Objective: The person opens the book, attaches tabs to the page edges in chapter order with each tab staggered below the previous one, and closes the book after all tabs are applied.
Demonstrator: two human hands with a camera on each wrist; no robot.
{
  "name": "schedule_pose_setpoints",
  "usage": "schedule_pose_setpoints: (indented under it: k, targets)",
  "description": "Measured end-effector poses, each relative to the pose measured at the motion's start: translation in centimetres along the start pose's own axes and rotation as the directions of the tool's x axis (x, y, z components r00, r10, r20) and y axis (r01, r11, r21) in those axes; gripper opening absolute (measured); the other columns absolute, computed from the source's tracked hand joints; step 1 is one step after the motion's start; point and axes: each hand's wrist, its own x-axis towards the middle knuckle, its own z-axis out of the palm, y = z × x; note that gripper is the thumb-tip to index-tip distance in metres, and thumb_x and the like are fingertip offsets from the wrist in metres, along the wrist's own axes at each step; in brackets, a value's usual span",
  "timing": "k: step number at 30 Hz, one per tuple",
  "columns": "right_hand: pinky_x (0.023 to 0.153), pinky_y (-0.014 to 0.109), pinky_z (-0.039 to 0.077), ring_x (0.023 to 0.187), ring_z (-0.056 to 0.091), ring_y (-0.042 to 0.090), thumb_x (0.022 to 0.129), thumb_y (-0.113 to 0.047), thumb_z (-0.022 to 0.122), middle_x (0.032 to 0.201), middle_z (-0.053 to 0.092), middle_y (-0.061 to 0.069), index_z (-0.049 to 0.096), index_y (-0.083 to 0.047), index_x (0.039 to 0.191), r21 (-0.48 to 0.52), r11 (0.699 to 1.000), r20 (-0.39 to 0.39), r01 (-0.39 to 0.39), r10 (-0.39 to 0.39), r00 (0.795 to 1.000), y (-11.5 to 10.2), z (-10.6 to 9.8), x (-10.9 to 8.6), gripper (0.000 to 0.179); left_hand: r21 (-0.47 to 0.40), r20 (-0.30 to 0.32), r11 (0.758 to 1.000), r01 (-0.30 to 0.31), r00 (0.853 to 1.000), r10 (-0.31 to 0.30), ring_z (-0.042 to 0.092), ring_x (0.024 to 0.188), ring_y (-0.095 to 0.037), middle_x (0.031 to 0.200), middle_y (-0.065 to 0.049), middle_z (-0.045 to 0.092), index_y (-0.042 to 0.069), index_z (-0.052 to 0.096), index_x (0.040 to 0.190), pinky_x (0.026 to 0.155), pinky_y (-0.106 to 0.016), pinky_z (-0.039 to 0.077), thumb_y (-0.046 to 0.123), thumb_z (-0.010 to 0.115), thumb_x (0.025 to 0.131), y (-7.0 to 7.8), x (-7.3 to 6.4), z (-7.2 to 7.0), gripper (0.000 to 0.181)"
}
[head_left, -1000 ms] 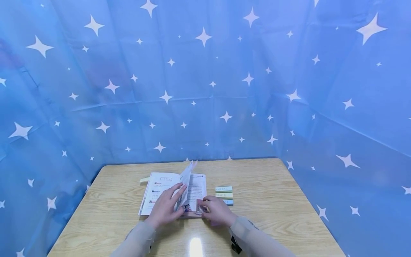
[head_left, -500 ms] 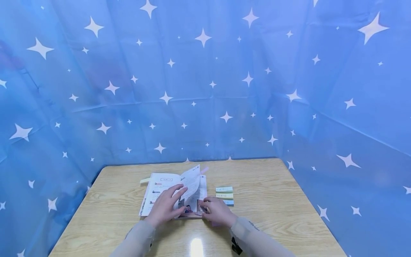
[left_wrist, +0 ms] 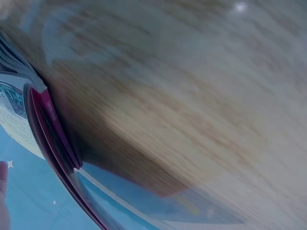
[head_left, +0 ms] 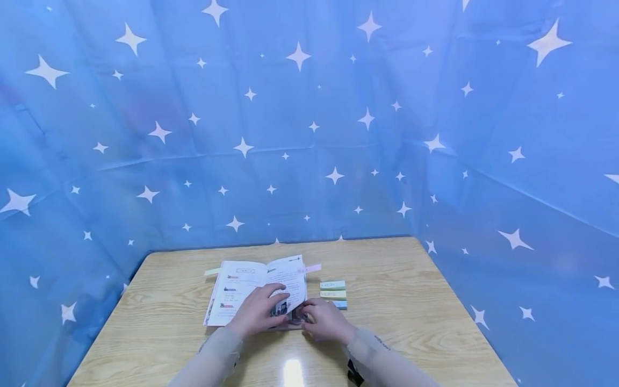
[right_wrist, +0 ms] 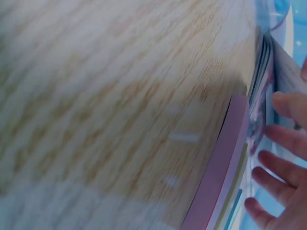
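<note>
An open book (head_left: 242, 274) lies on the wooden table, with a raised right-hand page (head_left: 287, 274) curving over the pages beneath. My left hand (head_left: 258, 310) rests over the lower middle of the book, its fingers loosely bent on that page; only a bit of a finger (left_wrist: 4, 191) shows in the left wrist view. At the book's lower right corner is my right hand (head_left: 326, 318), its fingertips right at the page edges. The right wrist view shows its fingers (right_wrist: 283, 167) spread loosely beside the book. A pink sticky tab (head_left: 313, 268) sticks out from the right page.
Sticky-note pads in green (head_left: 332, 285), yellow (head_left: 333, 294) and blue (head_left: 340, 305) lie right of the book. Close by the right hand is a pink pad (right_wrist: 218, 163). A pale tab (head_left: 211, 272) juts from the book's left side. A starry blue curtain (head_left: 290, 134) hangs behind the table.
The page that stood upright beside the left hand has come down to the right, its pink tab now pointing right. The left hand has shifted slightly right; the right hand stays at the corner.
</note>
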Motion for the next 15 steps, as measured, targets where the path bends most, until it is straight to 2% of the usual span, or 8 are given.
schedule_pose_setpoints:
  k: [3, 6, 11, 15]
  targets:
    - [0.094, 0.039, 0.050, 0.109, 0.061, 0.025, 0.086, -0.030, 0.070, 0.119, 0.065, 0.009, 0.071, -0.009, 0.111, -0.005, 1.000, -0.009, 0.008, -0.008, 1.000, -0.1, 0.0, -0.1, 0.033, 0.001, -0.013, 1.000, 0.016, 1.000, -0.016, 0.052, 0.120, -0.021, 0.132, -0.005, 0.056, 0.015, 0.065, 0.126, 0.095, -0.042, 0.047, 0.040, 0.075, 0.082, 0.0, -0.2, -0.1, 0.052]
    - [0.094, 0.041, 0.050, 0.110, 0.061, 0.026, 0.086, -0.030, 0.070, 0.121, 0.065, 0.010, 0.071, -0.009, 0.113, -0.002, 1.000, -0.002, 0.010, -0.010, 1.000, -0.2, -0.1, -0.2, 0.034, 0.014, -0.056, 0.999, 0.036, 0.998, -0.035, 0.053, 0.118, -0.021, 0.133, -0.003, 0.054, 0.016, 0.059, 0.133, 0.094, -0.042, 0.047, 0.036, 0.075, 0.080, 0.2, -0.5, -0.3, 0.059]
    - [0.094, 0.043, 0.050, 0.112, 0.060, 0.026, 0.087, -0.029, 0.069, 0.123, 0.065, 0.008, 0.071, -0.012, 0.113, 0.011, 1.000, -0.006, 0.012, -0.012, 1.000, -0.5, -0.1, 0.0, 0.032, 0.017, -0.142, 0.996, 0.086, 0.986, -0.083, 0.052, 0.119, -0.025, 0.141, -0.004, 0.048, 0.019, 0.047, 0.144, 0.099, -0.044, 0.044, 0.029, 0.076, 0.076, 0.4, -0.8, -0.9, 0.074]
    - [0.096, 0.043, 0.049, 0.114, 0.059, 0.024, 0.087, -0.030, 0.068, 0.124, 0.065, 0.006, 0.071, -0.013, 0.115, 0.014, 1.000, 0.000, 0.011, -0.011, 1.000, -0.8, 0.2, 0.1, 0.033, 0.039, -0.187, 0.993, 0.109, 0.977, -0.100, 0.051, 0.119, -0.027, 0.145, -0.005, 0.044, 0.022, 0.042, 0.147, 0.100, -0.045, 0.042, 0.027, 0.075, 0.076, 0.3, -1.3, -1.5, 0.079]
